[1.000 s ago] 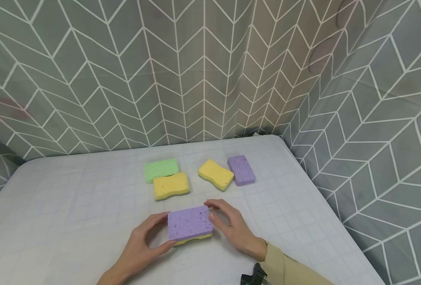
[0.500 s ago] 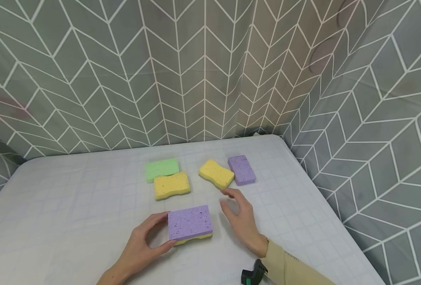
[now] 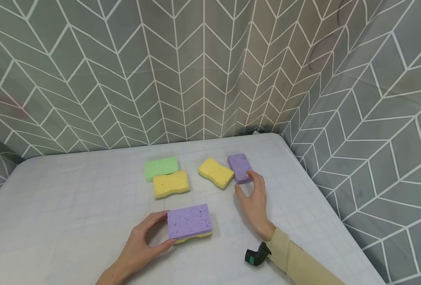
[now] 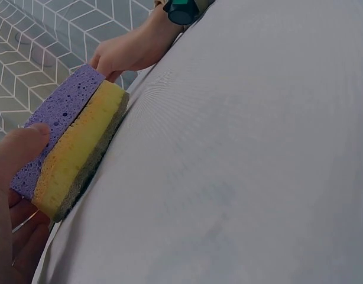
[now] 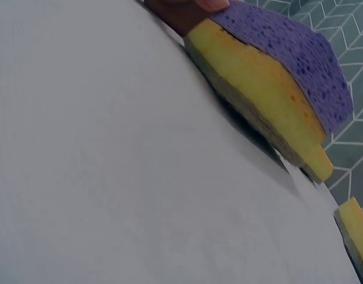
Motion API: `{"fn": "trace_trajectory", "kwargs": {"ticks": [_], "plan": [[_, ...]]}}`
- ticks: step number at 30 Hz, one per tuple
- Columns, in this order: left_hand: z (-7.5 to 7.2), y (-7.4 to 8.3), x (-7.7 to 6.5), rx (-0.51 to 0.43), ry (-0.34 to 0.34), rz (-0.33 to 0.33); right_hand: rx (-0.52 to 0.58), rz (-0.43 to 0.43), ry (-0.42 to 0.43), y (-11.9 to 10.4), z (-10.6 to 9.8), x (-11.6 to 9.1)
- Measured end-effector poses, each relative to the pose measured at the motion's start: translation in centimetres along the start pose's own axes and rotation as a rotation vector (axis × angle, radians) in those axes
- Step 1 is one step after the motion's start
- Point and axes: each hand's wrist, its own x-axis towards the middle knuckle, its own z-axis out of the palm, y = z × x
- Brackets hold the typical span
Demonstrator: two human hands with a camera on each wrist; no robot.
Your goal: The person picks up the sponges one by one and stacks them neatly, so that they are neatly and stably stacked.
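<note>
A purple sponge (image 3: 189,222) lies on top of a yellow sponge (image 3: 196,236) that has a dark scouring layer underneath, seen in the left wrist view. My left hand (image 3: 139,243) grips this stack at its left end, with the thumb on the near corner and fingers at the far side. My right hand (image 3: 254,202) reaches to another purple sponge (image 3: 239,166) at the back right. Its fingers are bent loosely, with a fingertip over the sponge's near right corner and the thumb beside the near edge. The right wrist view does not show the right hand.
A second yellow sponge (image 3: 215,173) lies against the far purple one. Further left, another yellow sponge (image 3: 171,184) touches or overlaps a green sponge (image 3: 161,168). The white-covered table (image 3: 71,206) ends at a patterned curtain (image 3: 181,71) behind and to the right.
My right hand has left the stack and moved right and away from me, to the far purple sponge. The left hand and the stack have stayed in place.
</note>
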Motion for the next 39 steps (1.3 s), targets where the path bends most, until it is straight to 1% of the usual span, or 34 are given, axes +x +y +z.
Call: {"fn": "trace_trajectory", "kwargs": {"ticks": [4,12,15,23,30,37,39], "plan": [[0.0,0.1,0.0,0.009,-0.001,-0.01,-0.066,0.057,-0.004,0.5,-0.2,0.7],[0.1,-0.1,0.0,0.019,0.001,-0.015,-0.15,0.211,-0.079,1.1,-0.2,1.4],[0.1,-0.2,0.0,0.02,0.003,-0.015,-0.17,0.243,-0.093,1.2,-0.1,1.6],[0.1,-0.1,-0.1,0.025,0.002,-0.023,-0.216,0.232,-0.11,1.4,0.0,1.8],[0.1,-0.1,-0.1,0.01,0.02,-0.001,-0.247,0.217,-0.128,1.2,0.0,1.9],[0.0,-0.1,-0.2,-0.023,0.029,0.013,-0.291,0.199,-0.118,1.5,0.1,2.0],[0.0,-0.1,-0.1,-0.035,0.034,0.028,-0.298,0.199,-0.119,1.7,0.0,2.2]]}}
